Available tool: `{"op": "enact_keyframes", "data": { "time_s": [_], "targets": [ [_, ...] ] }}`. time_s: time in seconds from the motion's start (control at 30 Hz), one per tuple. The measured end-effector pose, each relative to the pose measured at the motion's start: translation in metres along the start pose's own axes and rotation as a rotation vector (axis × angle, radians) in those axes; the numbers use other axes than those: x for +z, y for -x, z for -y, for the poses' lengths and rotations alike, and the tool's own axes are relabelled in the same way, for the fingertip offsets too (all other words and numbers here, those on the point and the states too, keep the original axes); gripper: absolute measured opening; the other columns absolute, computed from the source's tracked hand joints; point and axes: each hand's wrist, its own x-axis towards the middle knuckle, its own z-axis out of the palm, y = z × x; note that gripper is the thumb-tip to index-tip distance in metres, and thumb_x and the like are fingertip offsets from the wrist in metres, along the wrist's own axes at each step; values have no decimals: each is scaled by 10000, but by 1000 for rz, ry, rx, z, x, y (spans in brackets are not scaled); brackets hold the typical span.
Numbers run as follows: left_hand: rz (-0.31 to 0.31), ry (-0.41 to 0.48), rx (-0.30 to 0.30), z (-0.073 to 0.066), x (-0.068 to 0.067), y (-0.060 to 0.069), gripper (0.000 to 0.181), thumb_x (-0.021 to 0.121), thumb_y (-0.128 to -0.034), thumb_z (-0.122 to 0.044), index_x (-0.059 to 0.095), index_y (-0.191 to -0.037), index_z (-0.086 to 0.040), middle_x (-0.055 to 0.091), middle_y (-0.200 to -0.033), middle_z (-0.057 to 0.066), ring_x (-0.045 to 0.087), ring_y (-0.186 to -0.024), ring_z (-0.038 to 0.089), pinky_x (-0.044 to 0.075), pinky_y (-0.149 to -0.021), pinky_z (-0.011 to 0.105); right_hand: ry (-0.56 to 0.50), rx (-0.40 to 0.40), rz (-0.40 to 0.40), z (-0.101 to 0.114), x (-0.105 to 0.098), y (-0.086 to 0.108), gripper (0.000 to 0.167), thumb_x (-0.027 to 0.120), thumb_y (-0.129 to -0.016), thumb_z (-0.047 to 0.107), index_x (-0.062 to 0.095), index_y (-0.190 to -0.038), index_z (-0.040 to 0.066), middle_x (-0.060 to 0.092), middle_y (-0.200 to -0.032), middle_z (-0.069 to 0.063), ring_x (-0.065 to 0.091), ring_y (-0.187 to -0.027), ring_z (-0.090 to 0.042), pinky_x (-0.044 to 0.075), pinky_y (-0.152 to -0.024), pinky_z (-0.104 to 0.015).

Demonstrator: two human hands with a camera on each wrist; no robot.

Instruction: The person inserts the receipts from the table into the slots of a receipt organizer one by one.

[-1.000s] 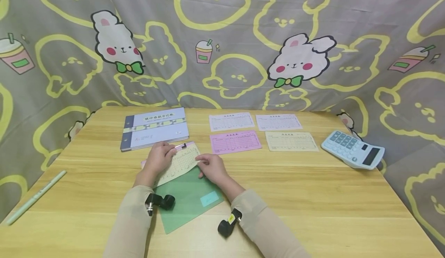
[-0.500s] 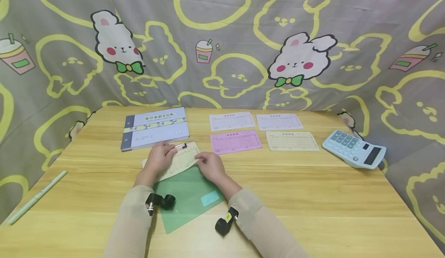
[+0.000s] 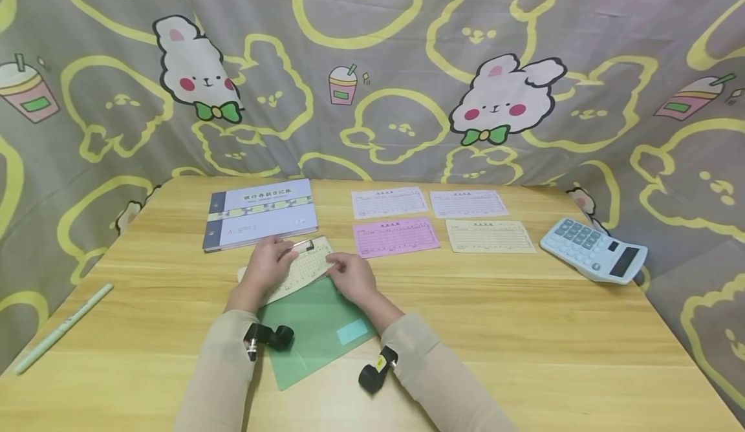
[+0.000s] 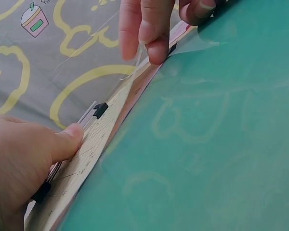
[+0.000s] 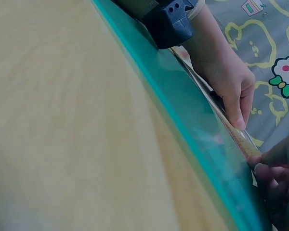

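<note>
Running 8-to-2 o'clock, slip (image 3: 305,270) lay at 3 o'clock from left hand (image 3: 268,267), which gripped clip (image 3: 303,246); 9 from right hand (image 3: 353,279), which pinched slip.

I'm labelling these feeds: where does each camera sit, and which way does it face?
Head: on the head, facing forward and down at the pale wooden table; left hand, right hand and beige sleeves show.
Left wrist: on that wrist, facing along the translucent green plastic folder; both hands show.
Right wrist: on that wrist, facing across the folder; both hands show.
Wrist views share the folder and patterned grey curtain.
</note>
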Motion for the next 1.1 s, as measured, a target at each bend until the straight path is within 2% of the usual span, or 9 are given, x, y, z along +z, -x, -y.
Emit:
{"op": "enact_keyframes", "data": {
  "time_s": [0.13, 0.37, 0.47, 0.63, 0.73, 0.87, 1.1],
  "targets": [
    [-2, 10, -13, 1, 0, 0, 346, 560, -839, -174, 557, -1081, 74, 484, -991, 210, 405, -948, 338, 346, -808, 460, -53, -27, 25, -2, -1, 1, 292, 614, -779, 72, 594, -1069, 46, 574, -682, 28, 490, -434, -83, 433, -409, -215],
    [7, 70, -68, 4, 0, 1, 367, 563, -837, -197, 551, -1094, 65, 466, -1020, 206, 393, -969, 334, 335, -825, 466, -281, -33, 146, -8, -13, 0, 364, 629, -772, 110, 553, -1116, 19, 624, -761, -81, 524, -486, -148, 457, -454, -259],
    [3, 96, -81, 4, 0, 1, 366, 569, -832, -199, 556, -1087, 62, 464, -1002, 201, 396, -952, 330, 336, -812, 466, -350, -15, 186, -7, -28, 2, 390, 634, -773, 122, 540, -1138, 23, 622, -799, -105, 554, -552, -233, 470, -494, -296],
    [-10, 114, -73, 4, 1, 0, 354, 579, -822, -186, 566, -1070, 67, 474, -973, 202, 409, -928, 334, 339, -802, 467, -400, -2, 179, 4, -67, 11, 371, 613, -778, 48, 528, -1133, -21, 602, -825, -113, 525, -759, -433, 475, -667, -433],
    [-12, 126, -79, 3, 2, -1, 353, 582, -819, -187, 569, -1072, 58, 474, -977, 198, 408, -931, 332, 336, -809, 465, -376, -31, 168, 0, -92, 13, 367, 603, -784, 40, 514, -1129, -50, 598, -824, -112, 499, -795, -463, 454, -700, -467],
    [-9, 137, -95, 3, 2, -2, 353, 585, -816, -185, 566, -1085, 44, 470, -1003, 196, 401, -955, 330, 324, -831, 470, -293, -69, 130, -23, -121, 7, 387, 608, -797, 103, 504, -1139, -45, 605, -840, -100, 536, -742, -402, 454, -667, -466],
    [-6, 132, -92, 5, 3, -2, 367, 599, -807, -196, 564, -1091, 33, 470, -1022, 201, 399, -969, 338, 310, -843, 479, -196, -77, -47, -57, -172, 4, 383, 603, -800, 102, 508, -1142, -40, 574, -928, -192, 547, -771, -365, 451, -646, -477]
  ]
}}
